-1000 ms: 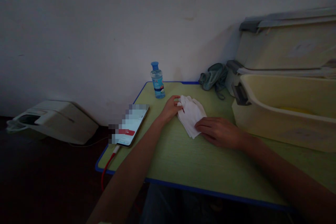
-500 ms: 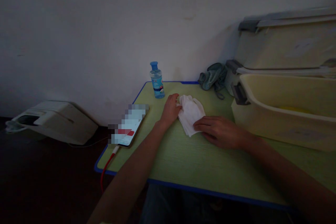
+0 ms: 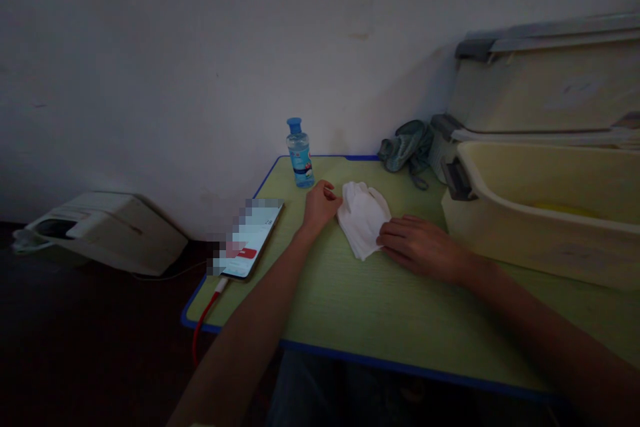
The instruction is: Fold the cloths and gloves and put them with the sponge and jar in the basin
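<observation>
The right hand (image 3: 423,248) lies palm down on the tabletop (image 3: 350,307), fingers close together, their tips touching the near right edge of the cloth (image 3: 364,217); whether they pinch it, I cannot tell. The cloth lies flat and rumpled between the two hands, ahead and to the left of the right one. Across from it, the left hand (image 3: 320,209) has its fingers loosely curled, thumb tip at the cloth's left edge, contact unclear. Beyond, the bottle (image 3: 301,159) stands upright.
</observation>
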The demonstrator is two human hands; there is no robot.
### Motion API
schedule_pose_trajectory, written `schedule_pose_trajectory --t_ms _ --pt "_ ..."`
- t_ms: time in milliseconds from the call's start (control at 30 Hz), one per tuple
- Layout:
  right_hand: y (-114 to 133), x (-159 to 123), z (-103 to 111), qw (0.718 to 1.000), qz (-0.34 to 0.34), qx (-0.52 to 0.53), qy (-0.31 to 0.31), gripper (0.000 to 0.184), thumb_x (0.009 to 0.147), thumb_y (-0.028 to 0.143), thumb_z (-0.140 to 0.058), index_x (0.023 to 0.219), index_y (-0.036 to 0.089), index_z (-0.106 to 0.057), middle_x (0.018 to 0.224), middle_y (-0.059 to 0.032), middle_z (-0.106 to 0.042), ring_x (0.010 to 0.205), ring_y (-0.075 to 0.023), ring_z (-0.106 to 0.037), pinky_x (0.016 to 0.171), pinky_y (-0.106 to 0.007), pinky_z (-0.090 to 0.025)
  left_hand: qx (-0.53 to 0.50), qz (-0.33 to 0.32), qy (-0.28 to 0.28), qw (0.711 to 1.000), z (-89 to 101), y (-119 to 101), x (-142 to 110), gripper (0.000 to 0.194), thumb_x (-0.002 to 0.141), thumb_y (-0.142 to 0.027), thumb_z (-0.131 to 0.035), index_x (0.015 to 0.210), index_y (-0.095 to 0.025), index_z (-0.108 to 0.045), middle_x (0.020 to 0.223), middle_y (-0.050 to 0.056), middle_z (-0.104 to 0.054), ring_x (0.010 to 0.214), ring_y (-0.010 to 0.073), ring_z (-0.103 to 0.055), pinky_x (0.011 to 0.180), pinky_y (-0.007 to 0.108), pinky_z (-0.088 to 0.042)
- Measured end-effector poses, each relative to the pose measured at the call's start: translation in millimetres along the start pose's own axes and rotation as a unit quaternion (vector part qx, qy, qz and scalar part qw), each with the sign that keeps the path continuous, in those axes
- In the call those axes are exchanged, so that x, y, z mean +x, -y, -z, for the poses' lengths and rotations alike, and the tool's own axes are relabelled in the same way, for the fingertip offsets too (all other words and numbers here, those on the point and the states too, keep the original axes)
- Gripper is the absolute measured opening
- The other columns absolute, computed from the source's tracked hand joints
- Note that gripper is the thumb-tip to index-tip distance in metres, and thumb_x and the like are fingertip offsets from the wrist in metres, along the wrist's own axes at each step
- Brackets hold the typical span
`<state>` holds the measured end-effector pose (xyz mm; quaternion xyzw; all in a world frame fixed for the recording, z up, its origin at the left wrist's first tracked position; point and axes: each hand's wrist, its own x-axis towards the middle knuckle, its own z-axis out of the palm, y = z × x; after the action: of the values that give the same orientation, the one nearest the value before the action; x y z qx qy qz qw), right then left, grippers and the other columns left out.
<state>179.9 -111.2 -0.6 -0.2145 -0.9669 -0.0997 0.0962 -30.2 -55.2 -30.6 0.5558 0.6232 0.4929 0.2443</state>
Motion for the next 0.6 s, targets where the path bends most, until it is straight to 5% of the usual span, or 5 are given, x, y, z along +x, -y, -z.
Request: schedule_pose_trajectory --t_ms 400,600 --pt "2.9 0.5 -2.4 0.999 0.023 -0.016 -0.041 0.025 0.09 0.015 -0.039 0.084 0.016 -0.063 0.078 -0.0065 -0.065 0.074 -0.0164 -0.058 0.07 -0.03 -0.043 -0.036 -0.005 0.013 0.999 -4.5 1.1 -2.1 0.044 0.06 0.003 -0.057 0.095 -0.02 -0.042 0.056 -0.01 -0.049 0.054 0.0084 -0.051 0.058 0.019 -0.039" --pt "5.3 1.2 -0.5 0.998 0.032 -0.02 -0.051 0.026 0.089 0.014 -0.038 0.085 0.015 -0.063 0.078 -0.0072 -0.066 0.074 -0.0168 -0.058 0.068 -0.03 -0.043 -0.008 -0.009 0.017 1.0 -2.7 -0.3 -2.2 0.039 0.059 -0.001 -0.063 0.088 -0.019 -0.046 0.06 -0.008 -0.051 0.053 0.0078 -0.048 0.054 0.02 -0.037"
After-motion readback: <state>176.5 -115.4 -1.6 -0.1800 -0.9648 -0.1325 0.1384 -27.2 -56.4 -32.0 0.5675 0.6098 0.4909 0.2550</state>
